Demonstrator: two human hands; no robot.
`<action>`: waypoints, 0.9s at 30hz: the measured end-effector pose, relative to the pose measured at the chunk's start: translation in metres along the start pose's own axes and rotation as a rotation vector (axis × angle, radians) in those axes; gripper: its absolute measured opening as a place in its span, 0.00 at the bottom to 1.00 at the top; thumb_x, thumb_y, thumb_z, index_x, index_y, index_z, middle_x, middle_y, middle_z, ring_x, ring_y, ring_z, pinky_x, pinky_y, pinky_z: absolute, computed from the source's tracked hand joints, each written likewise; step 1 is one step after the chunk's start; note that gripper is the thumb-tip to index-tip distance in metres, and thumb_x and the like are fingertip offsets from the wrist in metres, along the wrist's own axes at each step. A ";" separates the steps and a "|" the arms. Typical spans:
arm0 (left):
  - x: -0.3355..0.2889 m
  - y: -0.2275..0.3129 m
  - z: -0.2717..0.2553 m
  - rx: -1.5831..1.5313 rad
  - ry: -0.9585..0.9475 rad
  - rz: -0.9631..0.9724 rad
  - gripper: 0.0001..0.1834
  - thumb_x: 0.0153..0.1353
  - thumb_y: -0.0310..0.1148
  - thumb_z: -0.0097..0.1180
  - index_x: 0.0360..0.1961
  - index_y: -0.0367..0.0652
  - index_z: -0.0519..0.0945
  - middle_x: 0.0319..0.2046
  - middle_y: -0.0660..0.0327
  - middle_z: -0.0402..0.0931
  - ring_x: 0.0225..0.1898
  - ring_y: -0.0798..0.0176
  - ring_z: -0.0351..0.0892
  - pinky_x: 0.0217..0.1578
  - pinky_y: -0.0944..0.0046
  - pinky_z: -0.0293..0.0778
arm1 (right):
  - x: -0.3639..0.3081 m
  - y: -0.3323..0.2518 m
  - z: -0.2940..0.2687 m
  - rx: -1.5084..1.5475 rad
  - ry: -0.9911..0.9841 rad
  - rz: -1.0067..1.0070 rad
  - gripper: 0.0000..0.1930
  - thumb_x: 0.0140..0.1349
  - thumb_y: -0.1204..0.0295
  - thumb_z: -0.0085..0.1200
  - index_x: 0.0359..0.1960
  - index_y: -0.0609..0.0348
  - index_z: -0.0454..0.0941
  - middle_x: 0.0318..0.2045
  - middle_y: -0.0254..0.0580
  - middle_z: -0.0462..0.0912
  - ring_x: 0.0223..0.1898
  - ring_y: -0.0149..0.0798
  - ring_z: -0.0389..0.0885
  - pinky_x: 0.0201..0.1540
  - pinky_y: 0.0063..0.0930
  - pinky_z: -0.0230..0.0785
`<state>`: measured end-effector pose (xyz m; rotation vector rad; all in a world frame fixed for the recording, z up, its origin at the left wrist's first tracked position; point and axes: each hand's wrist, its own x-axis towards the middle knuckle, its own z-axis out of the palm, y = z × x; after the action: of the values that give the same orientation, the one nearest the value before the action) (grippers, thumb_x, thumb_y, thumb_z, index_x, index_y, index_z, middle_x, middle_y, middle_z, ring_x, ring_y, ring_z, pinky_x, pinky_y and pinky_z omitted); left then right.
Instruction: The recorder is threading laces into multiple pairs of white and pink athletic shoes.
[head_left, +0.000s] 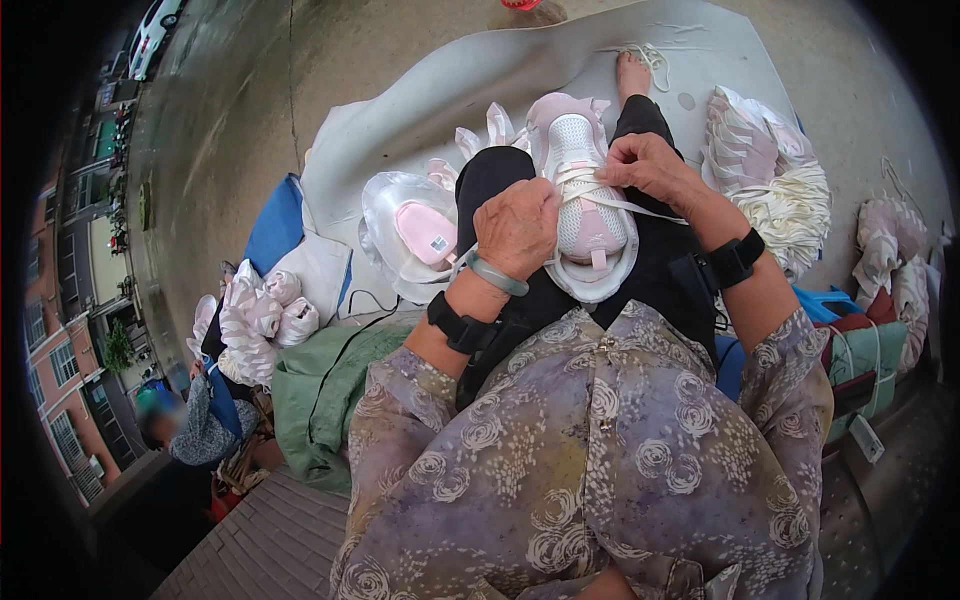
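A white and pale pink sneaker (588,232) lies across my lap between my thighs, its heel toward me and toe away. Cream flat shoelace (577,183) crosses its upper part in several rows. At the shoe's left edge, my left hand (516,228) is closed, fingertips pinched on the lace. My right hand (652,172) pinches the lace on the right side with thumb and forefinger. A loose lace end (655,211) trails from the shoe over my right thigh.
A pink shoe piece in clear plastic (425,218) sits left of my knee. Bundled cream laces (785,212) and stacked pink-white shoe uppers (742,138) lie at right. More uppers (262,318) and a green bag (325,385) are at left. A person (210,420) sits beyond.
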<state>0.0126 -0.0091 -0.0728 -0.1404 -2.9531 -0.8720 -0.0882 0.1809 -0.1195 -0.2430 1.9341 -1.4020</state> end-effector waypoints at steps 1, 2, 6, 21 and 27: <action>-0.001 -0.004 -0.003 0.000 -0.034 0.035 0.06 0.54 0.31 0.52 0.25 0.40 0.72 0.19 0.54 0.70 0.22 0.52 0.72 0.22 0.59 0.66 | 0.000 0.001 0.000 0.018 -0.013 0.003 0.10 0.48 0.71 0.62 0.17 0.57 0.73 0.18 0.27 0.70 0.23 0.22 0.64 0.26 0.17 0.57; -0.003 -0.005 -0.009 0.000 -0.034 0.037 0.06 0.54 0.31 0.52 0.25 0.40 0.72 0.19 0.54 0.70 0.22 0.52 0.72 0.22 0.59 0.66 | -0.001 0.000 0.000 0.018 -0.011 0.003 0.10 0.48 0.71 0.62 0.17 0.57 0.73 0.18 0.27 0.70 0.23 0.22 0.64 0.26 0.17 0.57; -0.027 -0.008 -0.056 -0.165 -0.062 -0.056 0.07 0.54 0.27 0.51 0.21 0.39 0.70 0.17 0.56 0.69 0.21 0.52 0.71 0.22 0.60 0.65 | -0.002 -0.002 0.001 -0.008 -0.002 0.025 0.08 0.49 0.71 0.61 0.19 0.58 0.74 0.18 0.27 0.71 0.24 0.23 0.65 0.28 0.17 0.58; -0.054 -0.014 -0.102 -0.190 -0.101 -0.016 0.06 0.51 0.26 0.57 0.31 0.40 0.75 0.20 0.58 0.72 0.18 0.60 0.71 0.21 0.66 0.67 | -0.077 0.001 0.010 -0.253 0.176 -0.301 0.07 0.54 0.70 0.53 0.31 0.61 0.74 0.23 0.40 0.76 0.25 0.38 0.75 0.27 0.26 0.66; -0.059 -0.066 -0.110 0.235 -0.053 0.276 0.11 0.50 0.27 0.56 0.37 0.47 0.75 0.18 0.60 0.68 0.18 0.56 0.72 0.18 0.60 0.66 | -0.096 0.006 -0.023 -0.754 0.348 -0.649 0.06 0.52 0.73 0.55 0.31 0.56 0.72 0.20 0.41 0.71 0.23 0.46 0.73 0.23 0.34 0.64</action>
<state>0.0680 -0.1283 -0.0205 -0.5499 -2.9552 -0.4901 -0.0326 0.2519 -0.0796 -1.1218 2.7771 -1.0399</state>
